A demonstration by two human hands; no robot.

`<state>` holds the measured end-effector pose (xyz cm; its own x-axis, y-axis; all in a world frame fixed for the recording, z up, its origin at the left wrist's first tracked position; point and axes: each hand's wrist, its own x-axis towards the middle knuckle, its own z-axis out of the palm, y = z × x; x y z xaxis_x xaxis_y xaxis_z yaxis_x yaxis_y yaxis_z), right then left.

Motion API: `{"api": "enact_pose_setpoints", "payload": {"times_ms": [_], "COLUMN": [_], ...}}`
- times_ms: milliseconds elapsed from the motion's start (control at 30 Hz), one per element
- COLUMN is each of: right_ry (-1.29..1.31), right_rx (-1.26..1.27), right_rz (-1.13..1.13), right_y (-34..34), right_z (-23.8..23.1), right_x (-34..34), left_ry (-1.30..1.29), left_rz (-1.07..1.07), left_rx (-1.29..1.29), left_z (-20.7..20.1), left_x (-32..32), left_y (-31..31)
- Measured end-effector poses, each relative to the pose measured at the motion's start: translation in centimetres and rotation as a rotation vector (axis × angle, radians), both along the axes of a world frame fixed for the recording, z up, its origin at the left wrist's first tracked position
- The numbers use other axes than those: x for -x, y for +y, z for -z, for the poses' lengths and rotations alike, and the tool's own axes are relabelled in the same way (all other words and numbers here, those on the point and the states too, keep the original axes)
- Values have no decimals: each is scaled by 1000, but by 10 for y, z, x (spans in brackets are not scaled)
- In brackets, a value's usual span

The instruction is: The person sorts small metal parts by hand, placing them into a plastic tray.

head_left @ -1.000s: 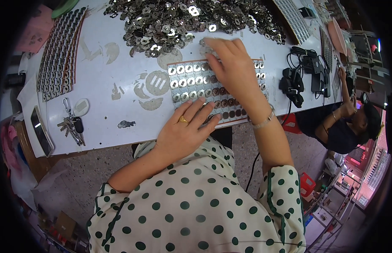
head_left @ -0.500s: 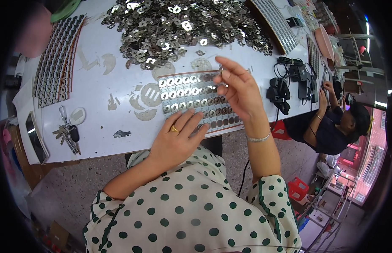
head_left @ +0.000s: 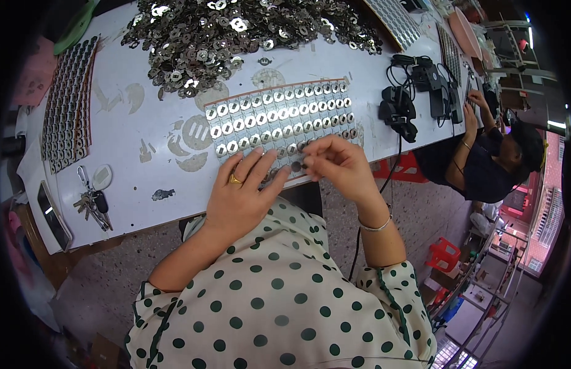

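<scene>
A panel [head_left: 274,125] with rows of small round metal pieces, each with a hole in its middle, lies at the table's near edge. My left hand [head_left: 239,194] rests with fingers apart over its near left corner; a gold ring is on one finger. Thumb and fingertips of my right hand [head_left: 341,165] are pinched together low over the panel's near rows. What they hold, if anything, is too small to make out. Both hands hide part of the nearest rows. Beyond the panel spreads a big heap of loose metal pieces [head_left: 230,37].
Filled panels [head_left: 70,104] lie stacked at left, above keys [head_left: 95,203] and a phone [head_left: 54,215]. Another panel [head_left: 393,23] lies far right. Black adapters and cables [head_left: 399,114] occupy the right side. A co-worker [head_left: 482,160] sits beyond them.
My right hand has come down from above the panel's far right to its near rows, now pinched. The left hand stays on the near left corner. The whole view has shifted slightly.
</scene>
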<state>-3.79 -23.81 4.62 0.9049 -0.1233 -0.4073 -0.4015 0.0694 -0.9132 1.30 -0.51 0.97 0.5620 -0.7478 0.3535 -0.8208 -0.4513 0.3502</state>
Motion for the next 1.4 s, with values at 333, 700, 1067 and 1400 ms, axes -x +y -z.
{"api": "enact_pose_setpoints", "payload": {"times_ms": [333,700,1067,1400], "right_ry": [-158,-177,-832,-407], "right_rx": [516,614,1264,372], "right_rz": [-212,-313,-179,-98], "right_y": [13,10,13,4], "right_z": [-3,-10,5,6], "right_x": [3,-1,-134,-134], "left_ry": [28,10,19,109], "left_rz": [-16,-2,-2,-7], "left_rx": [22,-15,-16,48], "left_z": [0,1,-1,-10], "left_x": [2,0,1,-4], "left_y": [-2,0,-2,2]}}
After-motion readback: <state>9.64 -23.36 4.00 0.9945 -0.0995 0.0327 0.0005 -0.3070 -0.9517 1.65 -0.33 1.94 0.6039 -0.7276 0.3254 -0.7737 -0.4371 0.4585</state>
